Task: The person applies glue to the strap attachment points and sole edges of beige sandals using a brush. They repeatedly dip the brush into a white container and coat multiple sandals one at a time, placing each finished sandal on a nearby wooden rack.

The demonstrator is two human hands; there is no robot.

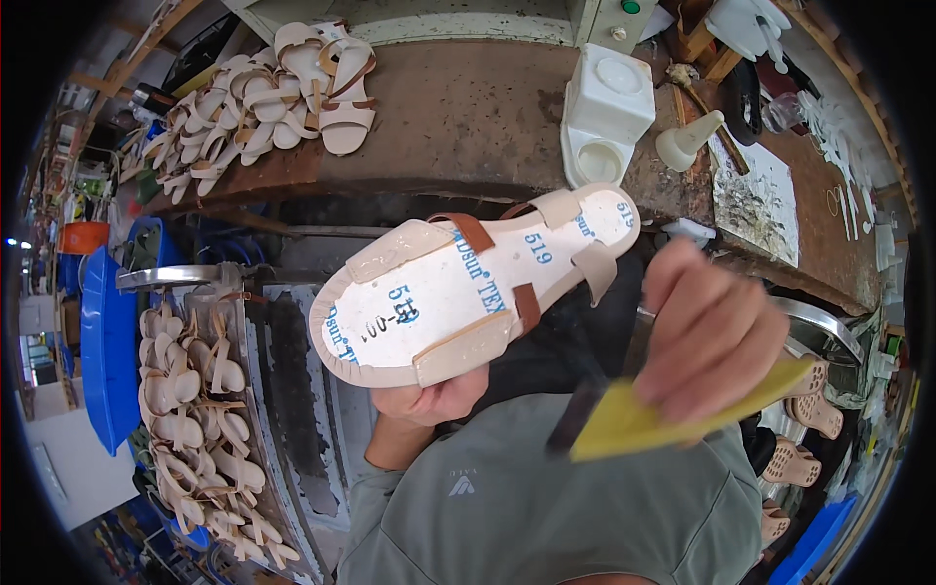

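My left hand [434, 395] grips a sandal upper [419, 292] from beneath its wide front end. The upper's white underside, marked with blue print, faces up. Its beige and brown strap ends fold over the edges, and one beige tab hangs out near the narrow end. Right of it, my right hand [712, 327] is smeared by motion, its fingers closed around a broad yellow-handled tool [697, 409]. The tool's blurred dark end points left, toward my shirt and apart from the upper; its kind is unclear.
Beige sandals pile up on the brown bench [468, 107] and on a left-hand rack [258, 390]. A white container [609, 112] and a pale cone-shaped nozzle [687, 141] stand at the back right. Perforated beige soles [792, 462] sit at the lower right. A blue bin [105, 351] stands far left.
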